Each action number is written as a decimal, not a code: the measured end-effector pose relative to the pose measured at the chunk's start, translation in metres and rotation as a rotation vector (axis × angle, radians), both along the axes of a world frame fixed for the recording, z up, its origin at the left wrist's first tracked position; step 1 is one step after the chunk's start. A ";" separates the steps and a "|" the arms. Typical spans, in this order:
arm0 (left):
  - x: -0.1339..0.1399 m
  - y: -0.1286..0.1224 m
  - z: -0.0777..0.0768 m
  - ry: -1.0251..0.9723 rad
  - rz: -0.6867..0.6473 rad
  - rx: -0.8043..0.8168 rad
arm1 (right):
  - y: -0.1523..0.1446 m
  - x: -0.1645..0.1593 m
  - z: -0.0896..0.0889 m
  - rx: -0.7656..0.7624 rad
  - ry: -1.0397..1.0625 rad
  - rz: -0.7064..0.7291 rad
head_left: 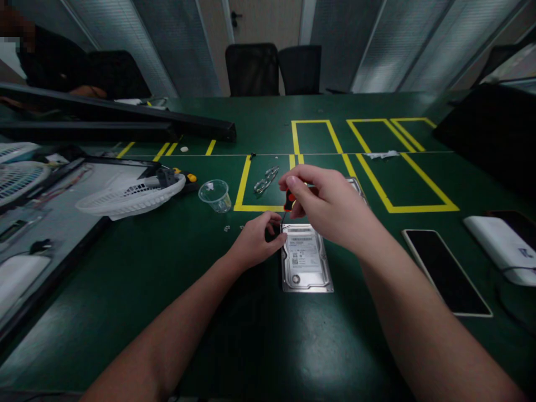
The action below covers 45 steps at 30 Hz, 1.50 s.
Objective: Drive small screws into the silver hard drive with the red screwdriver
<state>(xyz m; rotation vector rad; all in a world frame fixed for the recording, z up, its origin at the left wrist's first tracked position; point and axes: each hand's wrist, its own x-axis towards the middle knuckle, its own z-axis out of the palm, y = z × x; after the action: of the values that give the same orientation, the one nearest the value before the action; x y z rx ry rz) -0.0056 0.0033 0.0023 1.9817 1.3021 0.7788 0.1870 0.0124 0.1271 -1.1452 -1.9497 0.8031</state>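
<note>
Hard drive (307,265), flat on smooth green tabletop (259,340), centre near: rectangular silvery metal, contoured rim, pale printed label (307,251). My left hand (256,239): fingers half-curled at its far left corner; whether gripping, I cannot tell. My right hand (329,204): fingers closed round red-and-black screwdriver (288,201), thin shaft at that corner. Farther, left: clear plastic cup (218,196), round-rimmed.
</note>
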 end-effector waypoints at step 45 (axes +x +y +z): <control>0.001 0.000 0.010 0.008 0.003 0.024 | -0.003 0.013 0.014 -0.025 -0.083 0.070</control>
<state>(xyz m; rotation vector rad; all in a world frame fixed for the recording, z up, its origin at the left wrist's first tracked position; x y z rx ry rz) -0.0044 0.0028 0.0128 2.0033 1.3066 0.7925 0.1998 0.0096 0.1410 -1.1470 -2.0637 0.8307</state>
